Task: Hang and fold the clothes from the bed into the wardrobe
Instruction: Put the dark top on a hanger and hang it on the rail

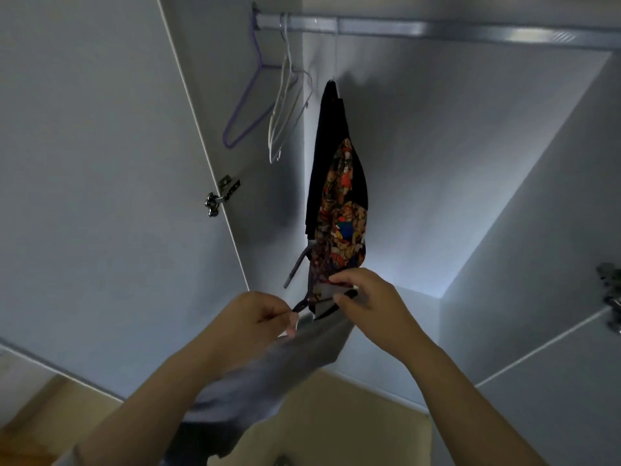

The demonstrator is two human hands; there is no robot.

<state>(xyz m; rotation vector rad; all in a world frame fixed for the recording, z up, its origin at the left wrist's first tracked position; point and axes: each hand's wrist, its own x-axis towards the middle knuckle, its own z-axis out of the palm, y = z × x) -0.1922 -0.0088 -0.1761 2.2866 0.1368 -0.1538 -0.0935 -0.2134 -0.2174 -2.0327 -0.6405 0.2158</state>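
The left hand (265,317) and right hand (363,297) are pinching a grey garment (268,375) on its dark hanger (302,302) (getting it ready for the rail (437,30)).

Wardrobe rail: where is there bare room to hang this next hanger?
The rail is bare to the right of the hung dark garment, out to the frame edge. The left end is crowded: a purple hanger and clear hangers sit between the side wall and that garment. Both hands work below the garment.
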